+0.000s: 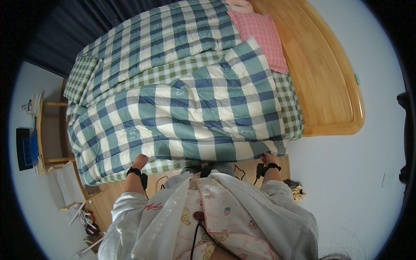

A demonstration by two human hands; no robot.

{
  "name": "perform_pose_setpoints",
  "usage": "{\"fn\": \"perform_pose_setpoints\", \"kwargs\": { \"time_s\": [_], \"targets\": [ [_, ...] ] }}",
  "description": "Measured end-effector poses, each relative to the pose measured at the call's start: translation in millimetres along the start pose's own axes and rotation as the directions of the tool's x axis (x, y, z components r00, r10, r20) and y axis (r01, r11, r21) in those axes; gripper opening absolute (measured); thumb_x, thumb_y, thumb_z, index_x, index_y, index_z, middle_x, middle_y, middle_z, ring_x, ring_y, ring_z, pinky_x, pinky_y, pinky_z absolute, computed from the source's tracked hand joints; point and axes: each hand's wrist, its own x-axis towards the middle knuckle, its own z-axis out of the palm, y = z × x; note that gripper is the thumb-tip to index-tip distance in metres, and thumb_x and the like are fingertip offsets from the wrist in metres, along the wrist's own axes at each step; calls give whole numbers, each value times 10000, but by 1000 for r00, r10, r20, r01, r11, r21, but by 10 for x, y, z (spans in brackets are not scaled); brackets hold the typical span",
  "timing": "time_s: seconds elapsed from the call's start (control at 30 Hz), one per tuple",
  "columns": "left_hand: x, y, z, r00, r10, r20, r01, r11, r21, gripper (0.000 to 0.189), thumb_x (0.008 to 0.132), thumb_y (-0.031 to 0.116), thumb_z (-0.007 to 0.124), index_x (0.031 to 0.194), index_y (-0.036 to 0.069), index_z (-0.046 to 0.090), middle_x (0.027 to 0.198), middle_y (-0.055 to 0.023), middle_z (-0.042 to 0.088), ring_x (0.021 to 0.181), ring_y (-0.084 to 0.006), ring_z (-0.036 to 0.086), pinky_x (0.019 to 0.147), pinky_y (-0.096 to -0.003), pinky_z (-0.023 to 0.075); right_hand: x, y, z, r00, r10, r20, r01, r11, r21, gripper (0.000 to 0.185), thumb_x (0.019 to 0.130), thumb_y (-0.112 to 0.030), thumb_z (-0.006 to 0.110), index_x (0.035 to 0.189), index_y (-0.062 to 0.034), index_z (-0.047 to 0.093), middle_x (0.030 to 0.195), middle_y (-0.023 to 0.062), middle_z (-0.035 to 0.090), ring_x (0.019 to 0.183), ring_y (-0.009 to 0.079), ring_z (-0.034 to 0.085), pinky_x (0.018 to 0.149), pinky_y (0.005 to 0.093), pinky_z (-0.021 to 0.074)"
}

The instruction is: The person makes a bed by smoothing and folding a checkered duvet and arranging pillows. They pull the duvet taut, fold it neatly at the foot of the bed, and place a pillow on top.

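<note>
A green, white and blue checked quilt (208, 110) lies over the near half of the bed, wrinkled, its upper corner slanting towards a pink checked pillow (261, 40). My left hand (140, 161) grips the quilt's near edge towards the left. Near the quilt's right corner, my right hand (268, 158) holds the same edge. Both wrists wear black straps. Beyond, a second checked quilt (156, 39) covers the far half, with a strip of green gingham sheet (172, 70) showing between the two.
A wooden headboard (318, 71) stands at the right against a white wall. A green checked pillow (82, 79) rests at the bed's left end. Dark curtains (71, 29) hang behind. At the left are a wooden desk (39, 130) and a chair (68, 182); cables lie on the floor.
</note>
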Motion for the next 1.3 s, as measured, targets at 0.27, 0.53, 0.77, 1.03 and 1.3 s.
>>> {"fn": "perform_pose_setpoints", "kwargs": {
  "time_s": [0.27,0.53,0.77,1.03,1.3],
  "targets": [
    [-222,395,419,997,-73,-33,62,964,-258,301,707,237,481,884,-6,500,748,-107,557,649,-189,529,583,-304,409,741,-954,264,964,-185,192,266,675,-688,172,717,-134,468,620,6,492,517,95,494,434,183,474,375,307,358],
    [-571,739,690,985,-156,-77,131,956,-264,295,713,227,472,899,-1,490,780,-112,549,682,-199,521,605,-301,406,1397,-2115,822,879,-395,266,471,638,-609,366,696,-120,478,1004,43,367,605,90,449,458,182,426,402,312,345],
    [-1018,703,870,924,-375,-76,309,848,-431,293,712,216,474,917,6,485,809,-114,539,686,-191,509,594,-296,402,1381,-2957,1432,832,-511,217,511,550,-660,555,707,-212,512,1143,34,271,1095,203,383,963,317,403,793,387,356],
    [-1372,754,1029,866,-486,-118,403,818,-410,293,700,247,483,885,22,517,801,-126,558,761,-227,530,647,-310,409,1592,-3548,1861,574,-722,386,799,391,-457,581,625,-120,615,1078,81,311,1049,209,407,947,298,414,808,345,325],
    [-1459,826,1070,827,-548,-124,460,788,-409,287,698,249,485,870,23,528,828,-147,551,792,-258,522,676,-316,407,1564,-3971,2200,467,-759,454,873,313,-375,648,598,-116,639,1111,57,283,1056,179,406,936,277,409,810,333,318]
  ]
}}
